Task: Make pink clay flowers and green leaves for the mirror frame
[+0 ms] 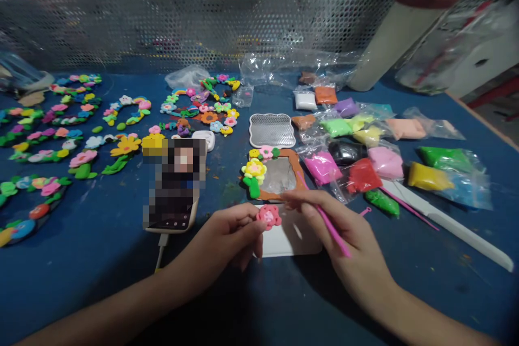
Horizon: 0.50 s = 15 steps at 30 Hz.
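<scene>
Between thumb and fingers, my left hand (237, 232) pinches a pink clay flower (268, 217) with a paler centre. My right hand (338, 224) is closed round a pink modelling tool (333, 231), its thin tip pointing up and left over a mirror. That small mirror (279, 177) has a brown clay border, with a yellow flower (254, 171), a pink flower and green leaves on its left and top sides. Beneath both hands lies a white board (290, 235), partly covered by them. Another wavy-edged mirror (271, 130) lies behind the bordered one.
Bags of coloured clay (365, 173) spread over the right side, near a white knife-like tool (458, 227). A phone (176, 186) with a cable is at left, beside clay-flower-decorated frames (48, 146). A tall bottle (401, 32) stands back right, before a perforated metal panel (162, 16).
</scene>
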### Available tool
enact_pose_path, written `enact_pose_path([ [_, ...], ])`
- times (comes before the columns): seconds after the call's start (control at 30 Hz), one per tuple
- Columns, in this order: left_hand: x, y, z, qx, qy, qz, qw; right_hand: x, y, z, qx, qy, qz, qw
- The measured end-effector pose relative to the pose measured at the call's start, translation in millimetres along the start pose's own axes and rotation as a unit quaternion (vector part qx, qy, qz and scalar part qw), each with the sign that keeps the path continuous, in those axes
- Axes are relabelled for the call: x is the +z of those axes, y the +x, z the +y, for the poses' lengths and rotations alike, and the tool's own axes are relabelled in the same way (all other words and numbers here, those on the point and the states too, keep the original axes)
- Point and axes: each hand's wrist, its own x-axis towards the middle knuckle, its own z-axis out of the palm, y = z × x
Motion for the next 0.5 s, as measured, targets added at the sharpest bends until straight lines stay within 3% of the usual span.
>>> enact_pose_path([
  [0.07,0.6,-0.6,0.5,0.006,-0.007,0.002,1.0,3.6,3.5,-0.7,0.05,0.039,-0.036,0.997],
  [0.2,3.0,-0.2,2.9,0.015,-0.015,0.004,1.0,7.7,5.3,-1.7,0.104,0.114,-0.053,0.987],
  [0.5,7.0,-0.4,6.7,-0.011,-0.021,0.004,1.0,8.0,4.4,3.4,0.1,0.153,-0.068,0.981],
])
